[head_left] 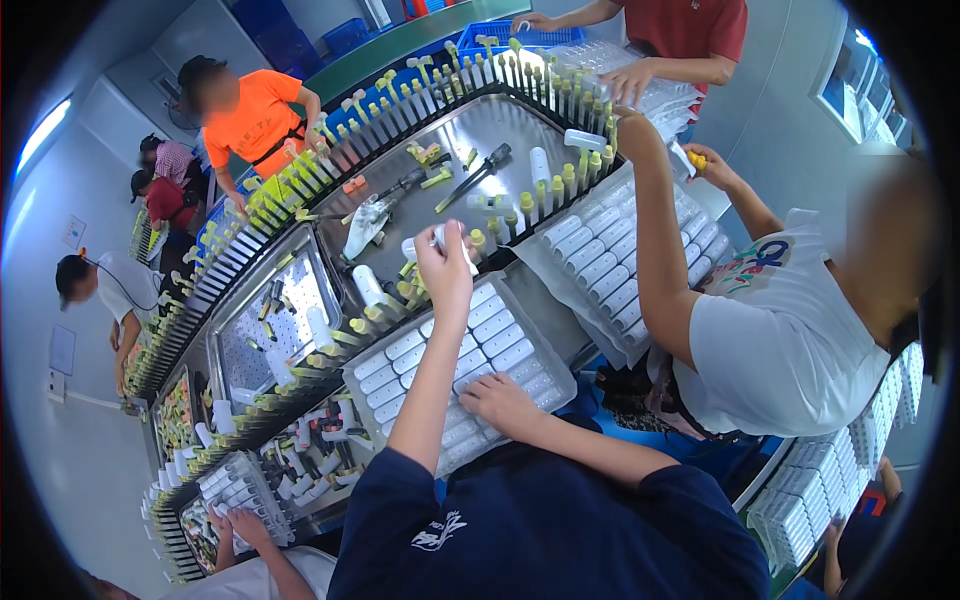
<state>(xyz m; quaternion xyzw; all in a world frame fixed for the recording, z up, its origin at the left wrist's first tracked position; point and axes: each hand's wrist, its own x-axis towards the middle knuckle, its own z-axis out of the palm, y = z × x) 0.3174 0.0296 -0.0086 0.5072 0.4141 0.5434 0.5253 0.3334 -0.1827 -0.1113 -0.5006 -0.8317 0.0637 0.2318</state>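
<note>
In front of me sits a clear plastic tray point(558, 388) with rows of white oblong plastic casings point(500, 333). My left hand point(445, 265) is raised past the tray's far edge, its fingers wrapped round a small white plastic casing point(469, 262). Most of that casing is hidden by the fingers. Low over the tray's near part, my right hand point(500, 405) lies with its fingers spread on the white casings, gripping none that I can see. Just beyond my left hand runs a rack of upright pegs with yellow-green tops point(478, 241).
Behind the rack, a metal worktop point(470, 125) carries loose dark and yellow-green parts and a white glove point(368, 225). At right, a co-worker in a white shirt point(790, 330) reaches over another tray of casings point(600, 250). More people work around the bench.
</note>
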